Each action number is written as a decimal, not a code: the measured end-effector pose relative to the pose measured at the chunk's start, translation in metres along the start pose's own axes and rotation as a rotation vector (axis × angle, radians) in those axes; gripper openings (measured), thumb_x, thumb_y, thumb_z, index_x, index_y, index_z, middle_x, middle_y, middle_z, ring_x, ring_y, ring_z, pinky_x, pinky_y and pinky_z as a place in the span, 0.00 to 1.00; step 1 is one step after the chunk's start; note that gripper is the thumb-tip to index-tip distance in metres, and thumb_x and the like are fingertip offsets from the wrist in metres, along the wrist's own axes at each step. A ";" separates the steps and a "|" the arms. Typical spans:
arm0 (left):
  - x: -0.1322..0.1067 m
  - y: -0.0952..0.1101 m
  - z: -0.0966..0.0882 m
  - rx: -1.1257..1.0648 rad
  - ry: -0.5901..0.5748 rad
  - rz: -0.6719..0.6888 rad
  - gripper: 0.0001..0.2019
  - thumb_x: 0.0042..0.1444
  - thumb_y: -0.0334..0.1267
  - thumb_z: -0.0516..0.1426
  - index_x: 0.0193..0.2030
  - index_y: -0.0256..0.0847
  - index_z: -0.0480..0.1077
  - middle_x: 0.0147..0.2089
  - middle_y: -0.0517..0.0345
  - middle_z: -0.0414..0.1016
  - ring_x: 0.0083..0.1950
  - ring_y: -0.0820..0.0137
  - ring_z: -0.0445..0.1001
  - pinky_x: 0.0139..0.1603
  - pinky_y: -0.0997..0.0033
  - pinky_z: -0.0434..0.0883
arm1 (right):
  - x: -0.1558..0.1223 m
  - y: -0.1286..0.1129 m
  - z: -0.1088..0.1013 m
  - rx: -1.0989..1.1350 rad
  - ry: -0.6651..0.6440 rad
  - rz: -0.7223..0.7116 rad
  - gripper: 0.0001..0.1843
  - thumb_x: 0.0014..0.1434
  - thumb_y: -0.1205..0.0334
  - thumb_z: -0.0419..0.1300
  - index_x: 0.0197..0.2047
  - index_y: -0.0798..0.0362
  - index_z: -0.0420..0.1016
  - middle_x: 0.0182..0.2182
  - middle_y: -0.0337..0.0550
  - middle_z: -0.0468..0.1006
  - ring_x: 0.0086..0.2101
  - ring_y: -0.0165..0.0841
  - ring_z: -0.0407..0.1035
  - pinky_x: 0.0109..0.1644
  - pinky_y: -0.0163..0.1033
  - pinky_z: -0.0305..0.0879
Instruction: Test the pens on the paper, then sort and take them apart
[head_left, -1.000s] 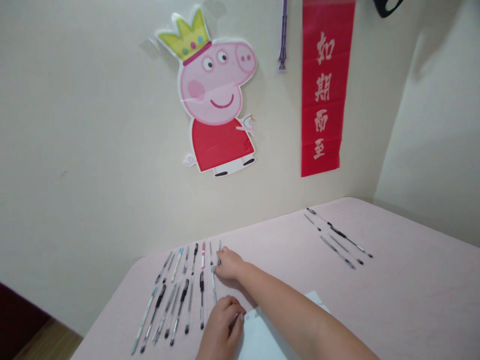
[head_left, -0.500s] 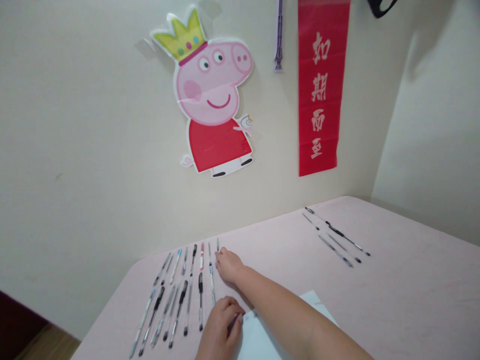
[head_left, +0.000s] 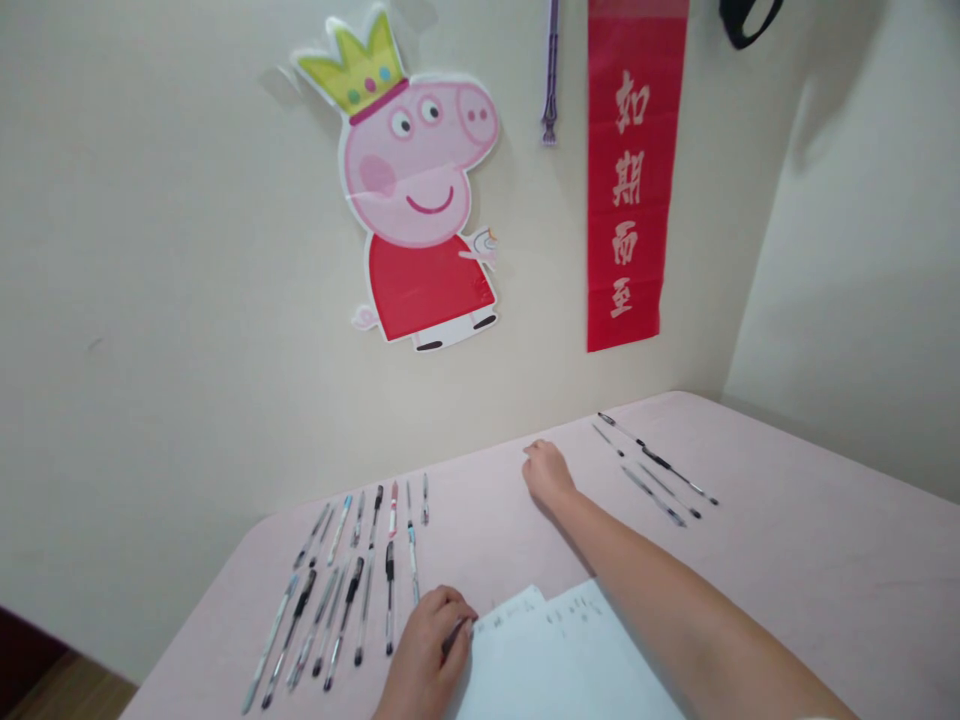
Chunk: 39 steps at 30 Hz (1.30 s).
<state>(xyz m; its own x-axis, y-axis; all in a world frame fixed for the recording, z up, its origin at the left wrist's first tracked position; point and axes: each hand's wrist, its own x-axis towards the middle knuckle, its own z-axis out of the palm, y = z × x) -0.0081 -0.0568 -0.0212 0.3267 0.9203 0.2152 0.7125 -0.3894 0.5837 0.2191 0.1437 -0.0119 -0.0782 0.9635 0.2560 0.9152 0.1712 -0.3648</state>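
Note:
My left hand (head_left: 426, 645) rests at the left edge of white paper sheets (head_left: 555, 670), closed around a dark, slim pen (head_left: 453, 636) of which only a short piece shows. Above the far part of the table is my right hand (head_left: 549, 474), its fingers loosely bent and apart, with nothing visible in them. It lies between two groups of pens. Two rows of pens stand on the left, among them a pink pen (head_left: 394, 508), a clear pen (head_left: 425, 498) at the row's right end and a black-gripped pen (head_left: 389, 595). Several more pens (head_left: 654, 497) lie slanted at the right.
The pink-covered table (head_left: 810, 570) meets the wall behind. On that wall hang a cartoon pig cutout (head_left: 427, 285), a red banner (head_left: 628, 210) with characters and a purple strap (head_left: 550, 75). A black loop (head_left: 746, 22) shows at the top right.
My right hand has left the clear pen at the end of the upper left row and moved right, towards the right-hand pens. My left hand stays by the paper. The view has shifted slightly.

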 end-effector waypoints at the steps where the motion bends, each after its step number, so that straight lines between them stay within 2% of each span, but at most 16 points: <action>1: 0.000 0.000 0.000 -0.009 -0.002 -0.003 0.12 0.60 0.37 0.47 0.36 0.41 0.72 0.39 0.51 0.70 0.43 0.65 0.70 0.47 0.64 0.67 | 0.003 0.019 -0.008 -0.048 0.016 0.067 0.20 0.58 0.72 0.47 0.50 0.59 0.72 0.49 0.57 0.70 0.54 0.41 0.59 0.58 0.42 0.50; 5: 0.002 0.003 -0.001 -0.046 -0.007 -0.017 0.12 0.60 0.37 0.47 0.36 0.40 0.71 0.39 0.51 0.70 0.43 0.65 0.70 0.47 0.63 0.67 | 0.003 0.082 -0.034 -0.219 0.021 0.286 0.22 0.57 0.73 0.46 0.53 0.67 0.69 0.55 0.68 0.63 0.57 0.48 0.55 0.58 0.52 0.45; 7: 0.002 0.004 -0.002 -0.055 -0.006 -0.024 0.12 0.60 0.37 0.48 0.36 0.41 0.71 0.39 0.51 0.70 0.43 0.65 0.70 0.47 0.63 0.67 | 0.001 0.100 -0.041 -0.277 -0.024 0.327 0.19 0.56 0.73 0.47 0.48 0.67 0.72 0.51 0.69 0.68 0.54 0.48 0.60 0.58 0.54 0.45; 10: 0.002 0.008 -0.003 -0.055 -0.006 -0.031 0.12 0.60 0.38 0.48 0.36 0.41 0.71 0.39 0.51 0.70 0.43 0.65 0.70 0.47 0.63 0.67 | 0.000 0.111 -0.046 -0.332 -0.093 0.302 0.15 0.55 0.74 0.50 0.40 0.65 0.77 0.42 0.65 0.75 0.49 0.45 0.67 0.58 0.53 0.46; 12: 0.001 0.009 -0.004 -0.056 -0.004 -0.032 0.12 0.60 0.38 0.48 0.36 0.41 0.71 0.39 0.51 0.70 0.43 0.65 0.70 0.47 0.63 0.67 | 0.000 0.107 -0.047 -0.353 -0.111 0.263 0.15 0.56 0.74 0.50 0.40 0.65 0.77 0.41 0.64 0.75 0.47 0.45 0.69 0.55 0.50 0.51; 15: 0.000 0.010 -0.004 -0.061 0.011 -0.029 0.12 0.60 0.38 0.48 0.36 0.41 0.72 0.39 0.51 0.70 0.42 0.65 0.70 0.47 0.63 0.67 | 0.002 0.091 -0.044 -0.354 -0.125 0.196 0.15 0.58 0.74 0.49 0.42 0.64 0.76 0.41 0.65 0.75 0.46 0.44 0.70 0.49 0.46 0.59; 18: 0.000 0.009 -0.004 -0.068 0.028 -0.023 0.11 0.59 0.38 0.49 0.36 0.41 0.72 0.38 0.51 0.71 0.42 0.65 0.70 0.46 0.63 0.68 | 0.000 0.062 -0.036 -0.315 -0.140 0.091 0.16 0.59 0.74 0.48 0.43 0.62 0.75 0.43 0.64 0.74 0.45 0.43 0.70 0.47 0.43 0.62; 23: 0.001 0.006 -0.002 -0.075 0.008 -0.016 0.11 0.60 0.38 0.48 0.36 0.41 0.72 0.38 0.51 0.70 0.43 0.65 0.70 0.47 0.63 0.67 | -0.015 -0.009 -0.007 -0.183 -0.203 -0.119 0.15 0.59 0.71 0.49 0.42 0.58 0.76 0.41 0.57 0.75 0.40 0.39 0.72 0.41 0.37 0.64; 27: 0.001 0.002 -0.001 -0.063 0.009 0.003 0.11 0.59 0.36 0.48 0.36 0.41 0.72 0.38 0.52 0.70 0.42 0.66 0.70 0.46 0.64 0.67 | -0.033 -0.068 0.021 -0.074 -0.244 -0.269 0.13 0.58 0.67 0.51 0.40 0.56 0.76 0.38 0.53 0.76 0.39 0.38 0.72 0.40 0.37 0.64; 30: 0.001 0.001 -0.001 -0.062 0.012 0.018 0.10 0.59 0.35 0.49 0.36 0.41 0.72 0.38 0.52 0.70 0.42 0.66 0.70 0.45 0.65 0.67 | -0.040 -0.102 0.037 -0.006 -0.248 -0.334 0.15 0.60 0.65 0.49 0.42 0.56 0.75 0.39 0.52 0.75 0.39 0.38 0.72 0.40 0.37 0.64; 34: 0.000 0.001 -0.001 -0.057 0.007 0.000 0.11 0.59 0.36 0.48 0.36 0.41 0.71 0.39 0.51 0.70 0.42 0.66 0.70 0.46 0.64 0.67 | -0.035 -0.124 0.049 0.053 -0.239 -0.359 0.16 0.61 0.59 0.50 0.45 0.57 0.73 0.43 0.53 0.73 0.41 0.39 0.71 0.41 0.39 0.65; 39: -0.001 0.000 0.000 -0.059 0.013 -0.002 0.11 0.60 0.37 0.48 0.37 0.41 0.71 0.39 0.50 0.70 0.44 0.64 0.70 0.47 0.62 0.67 | -0.030 -0.127 0.052 0.087 -0.240 -0.401 0.17 0.58 0.57 0.53 0.45 0.59 0.72 0.44 0.56 0.71 0.43 0.42 0.69 0.44 0.42 0.65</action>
<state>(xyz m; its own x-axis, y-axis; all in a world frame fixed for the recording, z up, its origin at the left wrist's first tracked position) -0.0086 -0.0577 -0.0218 0.3167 0.9217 0.2238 0.6756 -0.3848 0.6289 0.0851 0.1035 -0.0200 -0.5173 0.8362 0.1822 0.7582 0.5465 -0.3556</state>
